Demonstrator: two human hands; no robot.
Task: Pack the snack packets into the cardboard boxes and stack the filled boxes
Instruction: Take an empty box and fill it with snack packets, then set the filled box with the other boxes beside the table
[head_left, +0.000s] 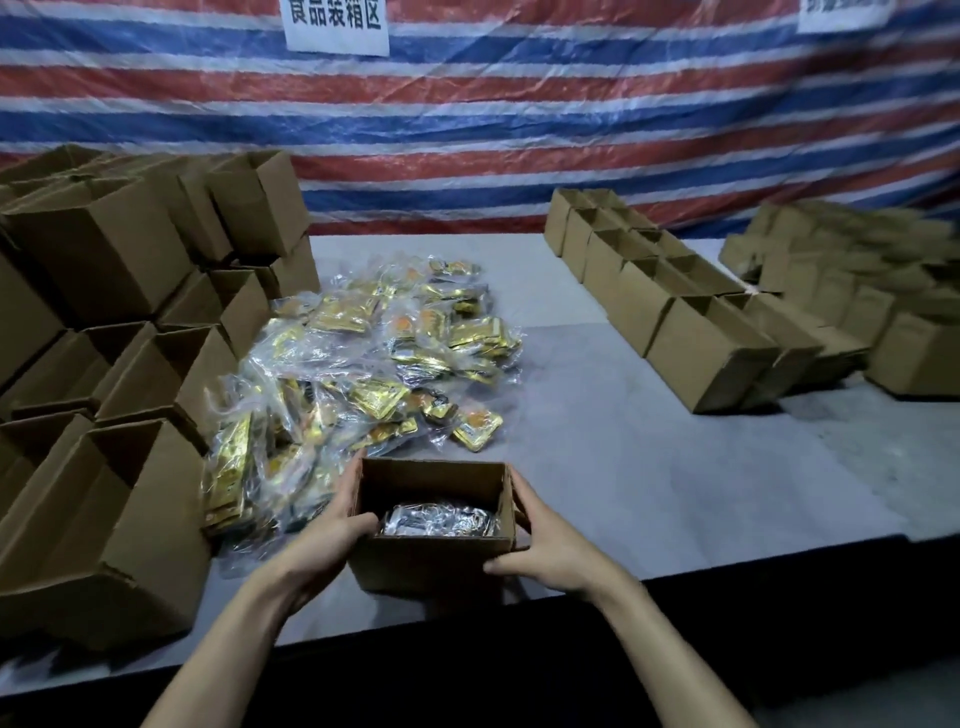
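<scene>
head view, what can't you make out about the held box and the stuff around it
- Head view, packets in the held box: count hidden by its walls and shadow.
- Head view, far right boxes: smeared by motion blur, filled or not unclear.
- Head view, wall sign: top cut by the frame edge.

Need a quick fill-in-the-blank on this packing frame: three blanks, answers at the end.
1. The left hand and right hand grip the cardboard box on opposite sides; its top is ___.
2. The packets inside it look ___, unlike the gold pile on the table.
3. The tarp behind the table is striped red, white and ___.

Missing words: open; silver; blue.
</scene>
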